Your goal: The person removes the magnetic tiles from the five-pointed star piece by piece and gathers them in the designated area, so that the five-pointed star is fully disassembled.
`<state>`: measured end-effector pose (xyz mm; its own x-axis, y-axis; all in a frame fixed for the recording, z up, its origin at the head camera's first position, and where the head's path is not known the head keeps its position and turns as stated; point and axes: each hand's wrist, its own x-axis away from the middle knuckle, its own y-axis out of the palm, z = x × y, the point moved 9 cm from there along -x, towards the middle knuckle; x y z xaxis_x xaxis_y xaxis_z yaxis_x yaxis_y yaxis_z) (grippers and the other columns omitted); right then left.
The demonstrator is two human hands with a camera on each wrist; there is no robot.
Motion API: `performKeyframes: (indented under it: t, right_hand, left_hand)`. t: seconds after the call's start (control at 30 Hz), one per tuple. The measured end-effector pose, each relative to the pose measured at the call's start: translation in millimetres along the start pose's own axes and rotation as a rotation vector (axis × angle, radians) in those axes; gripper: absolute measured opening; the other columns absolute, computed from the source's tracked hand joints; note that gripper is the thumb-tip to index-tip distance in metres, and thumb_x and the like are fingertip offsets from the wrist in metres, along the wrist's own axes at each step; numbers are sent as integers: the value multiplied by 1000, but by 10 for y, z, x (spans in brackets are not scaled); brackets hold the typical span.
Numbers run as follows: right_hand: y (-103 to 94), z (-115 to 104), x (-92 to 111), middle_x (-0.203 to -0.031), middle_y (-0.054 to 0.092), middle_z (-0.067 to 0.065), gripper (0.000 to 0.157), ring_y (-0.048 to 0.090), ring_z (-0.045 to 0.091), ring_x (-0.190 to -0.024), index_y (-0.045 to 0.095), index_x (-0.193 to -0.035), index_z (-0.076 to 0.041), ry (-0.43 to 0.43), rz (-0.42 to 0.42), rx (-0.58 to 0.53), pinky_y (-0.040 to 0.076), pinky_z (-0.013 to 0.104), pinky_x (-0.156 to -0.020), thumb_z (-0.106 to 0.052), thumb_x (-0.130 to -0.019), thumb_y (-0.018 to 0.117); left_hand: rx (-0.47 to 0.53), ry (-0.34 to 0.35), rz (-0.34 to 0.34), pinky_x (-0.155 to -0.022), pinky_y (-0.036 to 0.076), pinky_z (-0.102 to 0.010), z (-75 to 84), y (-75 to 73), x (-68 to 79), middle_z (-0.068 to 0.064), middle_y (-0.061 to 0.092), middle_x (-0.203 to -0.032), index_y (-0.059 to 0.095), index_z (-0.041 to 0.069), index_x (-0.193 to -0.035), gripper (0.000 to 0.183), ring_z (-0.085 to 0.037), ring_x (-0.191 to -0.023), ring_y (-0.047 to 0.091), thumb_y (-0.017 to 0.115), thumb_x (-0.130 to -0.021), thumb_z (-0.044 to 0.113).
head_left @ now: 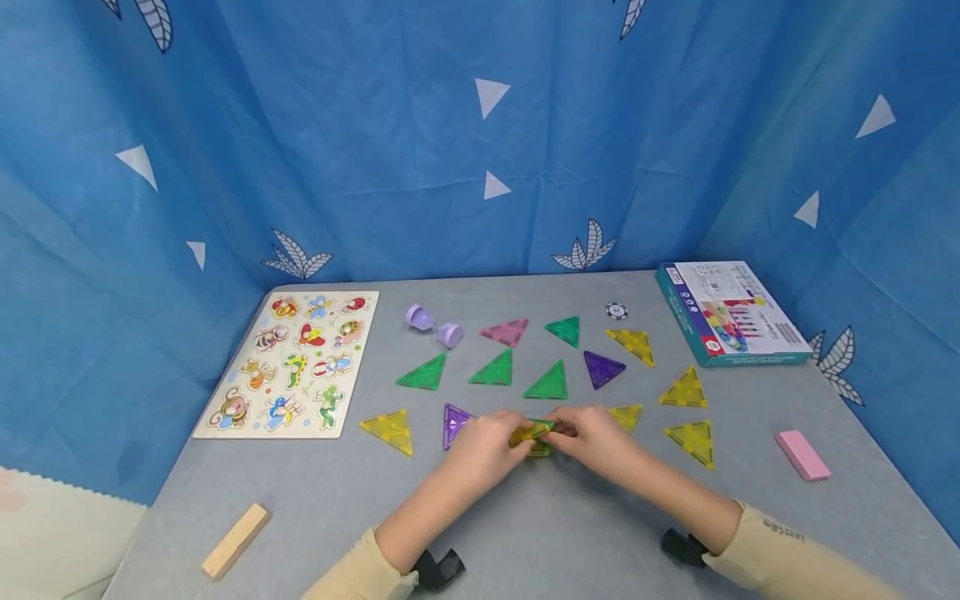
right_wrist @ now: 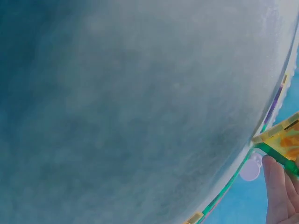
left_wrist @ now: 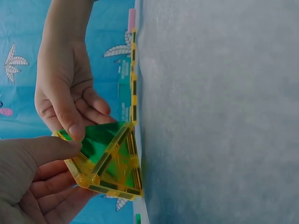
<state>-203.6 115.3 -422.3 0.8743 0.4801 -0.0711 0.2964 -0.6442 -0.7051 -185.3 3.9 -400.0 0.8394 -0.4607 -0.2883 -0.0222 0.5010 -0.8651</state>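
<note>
At the middle of the grey table, both hands are on a small structure of yellow and green translucent triangular magnetic tiles [left_wrist: 112, 156]. My left hand [head_left: 486, 446] grips a yellow tile [left_wrist: 86, 170] on its left side, thumb on top and fingers beneath in the left wrist view. From the other side my right hand [head_left: 596, 437] pinches a green tile [left_wrist: 100, 135], its thumb lying on the face. In the right wrist view, fingers [right_wrist: 278, 186] touch the green tile's edge beside a yellow tile [right_wrist: 285, 137]. The structure's far side is hidden in the head view.
Around the hands lie several loose triangles, among them a purple tile [head_left: 603, 368], a green tile [head_left: 547, 381] and a yellow tile [head_left: 390, 431]. A picture puzzle board [head_left: 292, 362], a wooden block [head_left: 236, 542], a pink block [head_left: 802, 455] and a box [head_left: 731, 312] stand farther out.
</note>
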Motion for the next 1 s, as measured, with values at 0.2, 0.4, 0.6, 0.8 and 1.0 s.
performKeyframes:
  t: [0.2,0.4,0.6,0.8,1.0]
  right_hand:
    - [-127,139,27,-66,64,2,9,38,5,-45,66,-87,-11,93,9,-138,35,22,-42,-18,-90,63]
    - [-455,147,66,-80,69,4,17,63,25,-69,67,-96,-10,146,91,-242,51,31,-57,-25,-90,63]
    - [-844,337,309,-81,67,12,22,64,29,-75,61,-99,-1,232,144,-285,54,33,-64,-20,-89,65]
    - [-625,759,724,-73,60,14,37,66,26,-79,50,-113,11,398,-79,-487,55,36,-70,-16,-91,62]
    - [-474,988,977,-78,63,13,49,66,22,-76,42,-123,16,480,-163,-575,55,32,-68,-18,-92,59]
  left_hand:
    - [-10,2,-39,-63,50,-21,-35,57,13,0,69,-89,71,12,-94,17,-8,-74,63,74,-79,17]
    - [19,-18,-50,-65,51,-24,-71,32,50,0,69,-90,71,11,-95,17,-10,-77,64,74,-80,17]
    - [58,-16,-39,-65,52,-23,-86,1,38,0,69,-90,71,11,-95,16,-10,-77,64,74,-80,16]
    - [88,-24,-63,-66,51,-24,-80,-2,17,0,68,-92,70,11,-97,17,-10,-78,63,72,-81,16]
    - [100,-32,-76,-67,51,-24,-85,12,3,0,68,-95,70,12,-99,19,-11,-80,63,72,-81,16]
